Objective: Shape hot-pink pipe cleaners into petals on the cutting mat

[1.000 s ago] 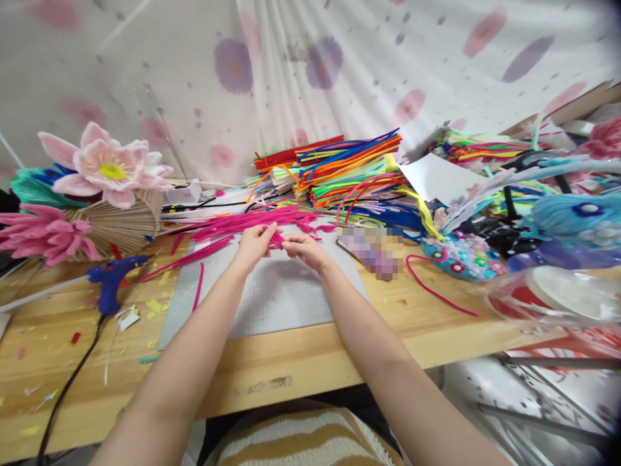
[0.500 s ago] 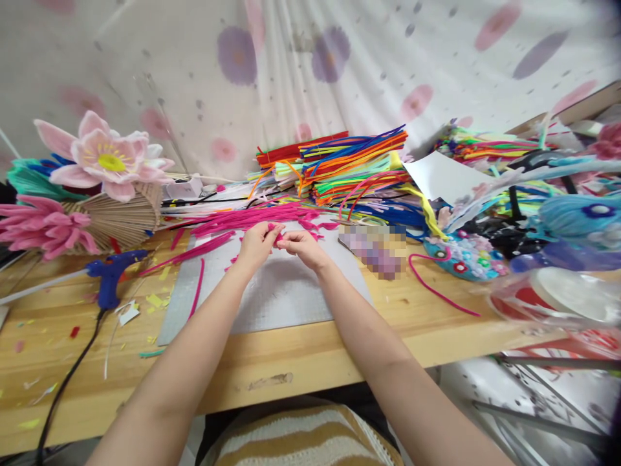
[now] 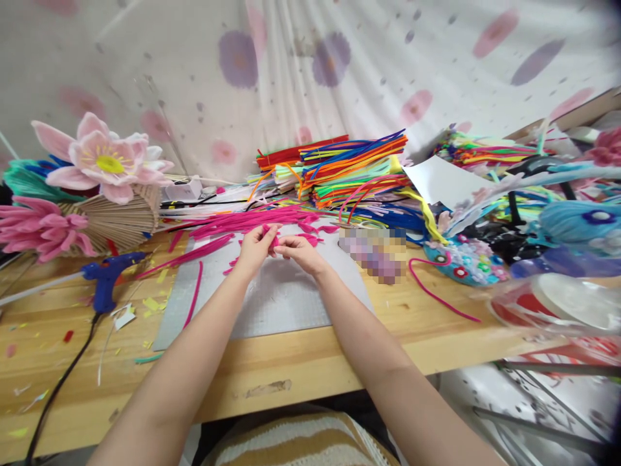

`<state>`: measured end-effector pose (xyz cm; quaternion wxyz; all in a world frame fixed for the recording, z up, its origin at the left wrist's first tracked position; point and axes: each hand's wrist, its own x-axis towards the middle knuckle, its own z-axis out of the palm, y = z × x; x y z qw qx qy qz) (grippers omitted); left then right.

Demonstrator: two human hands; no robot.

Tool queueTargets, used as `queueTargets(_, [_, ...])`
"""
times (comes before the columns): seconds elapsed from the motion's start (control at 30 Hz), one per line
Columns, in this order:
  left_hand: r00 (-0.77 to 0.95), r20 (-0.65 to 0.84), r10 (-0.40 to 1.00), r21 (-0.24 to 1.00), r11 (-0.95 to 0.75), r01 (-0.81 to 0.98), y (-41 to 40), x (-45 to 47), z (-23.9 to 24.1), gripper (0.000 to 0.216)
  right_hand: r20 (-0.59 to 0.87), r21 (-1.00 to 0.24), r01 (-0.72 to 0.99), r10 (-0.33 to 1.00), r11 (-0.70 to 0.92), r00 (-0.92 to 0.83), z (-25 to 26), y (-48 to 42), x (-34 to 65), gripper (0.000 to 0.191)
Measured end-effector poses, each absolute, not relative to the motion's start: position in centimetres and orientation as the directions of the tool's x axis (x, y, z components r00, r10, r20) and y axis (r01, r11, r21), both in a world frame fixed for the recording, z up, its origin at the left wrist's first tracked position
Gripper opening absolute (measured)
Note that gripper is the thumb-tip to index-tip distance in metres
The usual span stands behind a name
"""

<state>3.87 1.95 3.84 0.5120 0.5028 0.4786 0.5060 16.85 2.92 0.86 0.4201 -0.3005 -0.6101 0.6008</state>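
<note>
Over a grey cutting mat [image 3: 286, 314], my two hands meet at a small magenta pipe-cleaner piece [image 3: 273, 242]. My left hand [image 3: 257, 249] pinches it between thumb and fingers. From the other side, my right hand [image 3: 301, 252] has its fingertips closed on the lower end of the same piece. Its full shape is partly hidden by the fingers. Behind the hands lies a bundle of magenta pipe cleaners [image 3: 237, 222], with short twisted magenta pieces [image 3: 327, 228] at its right end. A single magenta stem [image 3: 195, 294] lies along the mat's left side.
At the left lie a blue glue gun [image 3: 107, 281] with a black cord and a pink fuzzy flower [image 3: 109, 158]. Stacks of coloured pipe cleaners [image 3: 356, 165] stand at the back. A blue flowered ornament [image 3: 468, 262] and a clear-wrapped roll [image 3: 557, 301] are on the right.
The fingertips have shifted slightly around the magenta piece, and more of it shows between them. Both hands stay in nearly the same place; the camera view has moved a little.
</note>
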Motion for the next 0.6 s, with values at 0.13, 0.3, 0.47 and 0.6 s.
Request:
queueTargets(0.13, [0.213,-0.099,0.972,0.990,0.117,-0.074,1.8,3.8,4.1,0.044,0.152,-0.986,-0.128,0.891,0.106,-0.427,0.9,2.9,16.9,0.024])
queueTargets(0.3, [0.333,-0.126,0.934,0.982,0.164,-0.090,1.7,3.6,4.8,0.040,0.179,-0.965,-0.256,0.840,0.049,-0.512,1.2,2.7,17.0,0.021])
queueTargets(0.47, [0.380,-0.084,0.921,0.995,0.099,-0.019,1.8,3.7,4.5,0.049,0.154,-0.960,-0.279,0.844,0.005,-0.514,0.4,2.8,16.8,0.023])
queueTargets(0.6, [0.168,-0.017,0.986,0.979,-0.017,0.203,2.5,3.0,3.7,0.055,0.100,-0.984,-0.180,0.872,0.014,-0.479,-0.3,3.3,16.9,0.022])
